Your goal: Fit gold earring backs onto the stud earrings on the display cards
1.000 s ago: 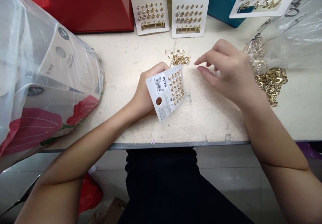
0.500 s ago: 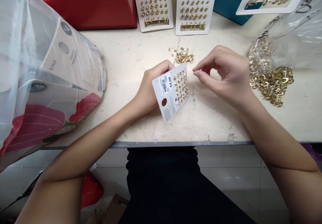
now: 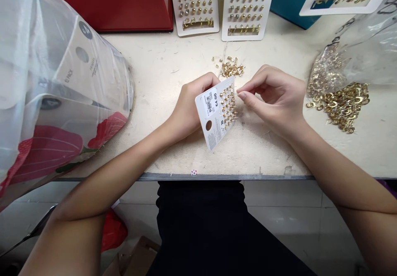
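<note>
My left hand holds a white earring card, tilted, its back with the price label and gold earring backs facing up. The fingers are partly hidden behind the card. Just right of the card's upper edge, my right hand has thumb and index finger pinched together; whatever lies between the tips is too small to name. Beyond the card lies a small pile of gold earring backs. To the right of my right hand sits a heap of gold hoop earrings.
A clear plastic bag is behind the hoops. Earring cards stand at the back against a red box and a teal box. A large plastic bag of cards fills the left side.
The view has shifted slightly. My right fingertips are now closer to the card's upper edge, still pinched. The card stays in my left hand.
</note>
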`<action>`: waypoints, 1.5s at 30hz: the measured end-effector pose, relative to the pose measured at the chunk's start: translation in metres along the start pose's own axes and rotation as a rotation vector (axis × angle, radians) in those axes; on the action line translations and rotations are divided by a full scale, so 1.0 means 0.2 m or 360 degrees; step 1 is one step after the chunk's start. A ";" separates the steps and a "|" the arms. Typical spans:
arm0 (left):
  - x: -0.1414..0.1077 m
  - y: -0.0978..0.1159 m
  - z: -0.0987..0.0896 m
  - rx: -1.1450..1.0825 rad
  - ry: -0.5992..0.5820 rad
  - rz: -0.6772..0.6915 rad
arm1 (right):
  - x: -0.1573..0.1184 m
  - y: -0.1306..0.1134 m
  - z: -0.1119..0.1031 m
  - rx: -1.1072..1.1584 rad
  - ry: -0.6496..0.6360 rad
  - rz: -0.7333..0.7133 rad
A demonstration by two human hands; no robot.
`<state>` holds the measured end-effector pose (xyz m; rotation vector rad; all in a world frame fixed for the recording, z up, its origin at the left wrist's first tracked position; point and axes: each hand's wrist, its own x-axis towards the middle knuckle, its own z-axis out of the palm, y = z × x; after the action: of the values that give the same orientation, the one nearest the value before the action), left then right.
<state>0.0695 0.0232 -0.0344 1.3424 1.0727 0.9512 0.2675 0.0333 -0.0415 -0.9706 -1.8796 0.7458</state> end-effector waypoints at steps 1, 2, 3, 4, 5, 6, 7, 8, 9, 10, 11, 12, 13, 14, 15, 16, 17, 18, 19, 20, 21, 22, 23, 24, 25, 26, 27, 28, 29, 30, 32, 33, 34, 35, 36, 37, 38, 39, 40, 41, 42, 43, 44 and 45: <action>0.00 0.00 0.00 0.0001 -0.0003 0.0009 | 0.00 0.00 0.00 0.0026 0.0013 -0.0034; 0.00 0.00 0.00 -0.0003 -0.0003 0.0020 | 0.00 -0.01 0.00 0.0053 0.0029 -0.0069; 0.00 0.00 0.00 -0.0008 -0.0005 0.0027 | 0.00 -0.01 0.01 0.0072 0.0042 -0.0100; 0.00 0.00 0.00 -0.0013 -0.0003 0.0031 | 0.00 -0.01 0.01 0.0079 0.0055 -0.0125; 0.00 0.00 0.01 -0.0016 -0.0001 0.0034 | 0.00 -0.02 0.01 0.0072 0.0063 -0.0141; 0.00 0.01 0.01 -0.0017 0.0007 0.0033 | 0.00 -0.02 0.01 0.0050 0.0065 -0.0146; 0.00 0.01 0.02 -0.0016 0.0016 0.0034 | 0.00 -0.02 0.01 0.0017 0.0069 -0.0151; 0.00 0.01 0.02 -0.0017 0.0024 0.0035 | -0.01 -0.03 0.01 -0.0024 0.0069 -0.0157; 0.01 0.01 0.02 -0.0020 0.0033 0.0039 | -0.01 -0.03 0.02 -0.0071 0.0069 -0.0165; 0.01 0.01 0.03 -0.0026 0.0042 0.0047 | -0.01 -0.03 0.02 -0.0124 0.0071 -0.0188; 0.01 0.01 0.03 -0.0032 0.0045 0.0058 | -0.01 -0.04 0.02 -0.0185 0.0080 -0.0235; 0.01 0.01 0.03 -0.0034 0.0042 0.0071 | -0.01 -0.05 0.01 -0.0261 0.0086 -0.0299; 0.01 0.02 0.04 -0.0032 0.0035 0.0088 | -0.01 -0.06 0.01 -0.0351 0.0087 -0.0378; 0.01 0.02 0.04 -0.0023 0.0024 0.0106 | -0.01 -0.07 0.01 -0.0457 0.0080 -0.0460; 0.01 0.02 0.04 -0.0004 0.0013 0.0123 | -0.01 -0.08 0.00 -0.0567 0.0081 -0.0544; 0.01 0.02 0.04 0.0023 0.0006 0.0136 | -0.01 -0.09 0.00 -0.0681 0.0073 -0.0610; 0.00 0.02 0.04 0.0056 0.0005 0.0150 | -0.01 -0.10 -0.01 -0.0790 0.0066 -0.0652; 0.00 0.02 0.04 0.0091 0.0011 0.0163 | -0.01 -0.11 -0.01 -0.0889 0.0059 -0.0677; 0.00 0.02 0.04 0.0125 0.0019 0.0179 | -0.02 -0.11 -0.02 -0.0975 0.0052 -0.0689; -0.01 0.03 0.04 0.0156 0.0031 0.0198 | -0.02 -0.12 -0.02 -0.1043 0.0044 -0.0696; -0.01 0.03 0.04 0.0186 0.0044 0.0217 | -0.02 -0.12 -0.03 -0.1085 0.0038 -0.0710; -0.01 0.03 0.04 0.0215 0.0053 0.0235 | -0.02 -0.11 -0.03 -0.1105 0.0032 -0.0735; -0.02 0.03 0.04 0.0243 0.0059 0.0251 | -0.02 -0.11 -0.03 -0.1099 0.0039 -0.0776; -0.02 0.03 0.04 0.0271 0.0065 0.0264 | -0.02 -0.10 -0.03 -0.1078 0.0054 -0.0822; -0.02 0.03 0.04 0.0299 0.0066 0.0279 | -0.02 -0.10 -0.03 -0.1051 0.0070 -0.0865; -0.03 0.03 0.04 0.0325 0.0065 0.0297 | -0.02 -0.10 -0.03 -0.1031 0.0077 -0.0893; -0.03 0.03 0.04 0.0341 0.0059 0.0315 | -0.02 -0.10 -0.02 -0.1014 0.0088 -0.0905; -0.03 0.03 0.03 0.0342 0.0053 0.0337 | -0.01 -0.10 -0.02 -0.1001 0.0090 -0.0898; -0.03 0.03 0.03 0.0330 0.0048 0.0352 | -0.01 -0.11 -0.02 -0.0994 0.0081 -0.0873; -0.03 0.03 0.03 0.0308 0.0044 0.0355 | -0.02 -0.11 -0.02 -0.0991 0.0067 -0.0836; -0.03 0.03 0.03 0.0245 0.0040 0.0329 | -0.02 -0.13 -0.01 -0.0985 0.0032 -0.0745; -0.03 0.03 0.03 0.0219 0.0039 0.0302 | -0.02 -0.13 -0.01 -0.0977 0.0020 -0.0703; -0.03 0.03 0.04 0.0201 0.0038 0.0271 | -0.02 -0.14 -0.01 -0.0966 0.0007 -0.0667; -0.03 0.03 0.04 0.0184 0.0035 0.0250 | -0.02 -0.14 -0.01 -0.0940 0.0012 -0.0655; -0.03 0.03 0.04 0.0168 0.0031 0.0238 | -0.02 -0.14 -0.02 -0.0907 0.0011 -0.0643; -0.03 0.03 0.04 0.0151 0.0026 0.0234 | -0.02 -0.14 -0.02 -0.0866 0.0004 -0.0631; -0.03 0.03 0.04 0.0136 0.0021 0.0232 | -0.01 -0.14 -0.02 -0.0825 -0.0004 -0.0611; -0.03 0.03 0.04 0.0121 0.0015 0.0234 | -0.01 -0.13 -0.02 -0.0791 -0.0018 -0.0579; -0.03 0.03 0.04 0.0110 0.0010 0.0232 | -0.01 -0.13 -0.03 -0.0764 -0.0034 -0.0544; -0.03 0.03 0.04 0.0103 0.0004 0.0229 | 0.00 -0.13 -0.03 -0.0744 -0.0048 -0.0513; -0.03 0.02 0.03 0.0098 -0.0002 0.0225 | 0.00 -0.13 -0.04 -0.0732 -0.0063 -0.0496; -0.02 0.02 0.03 0.0091 -0.0008 0.0226 | 0.00 -0.13 -0.04 -0.0721 -0.0065 -0.0502; -0.02 0.02 0.03 0.0083 -0.0013 0.0226 | 0.00 -0.13 -0.05 -0.0719 -0.0064 -0.0508; -0.02 0.02 0.03 0.0071 -0.0015 0.0226 | 0.01 -0.13 -0.05 -0.0723 -0.0061 -0.0512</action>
<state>0.0749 0.0176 -0.0307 1.4740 1.0068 1.0293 0.2677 0.0216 -0.0149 -0.8921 -2.2205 0.1472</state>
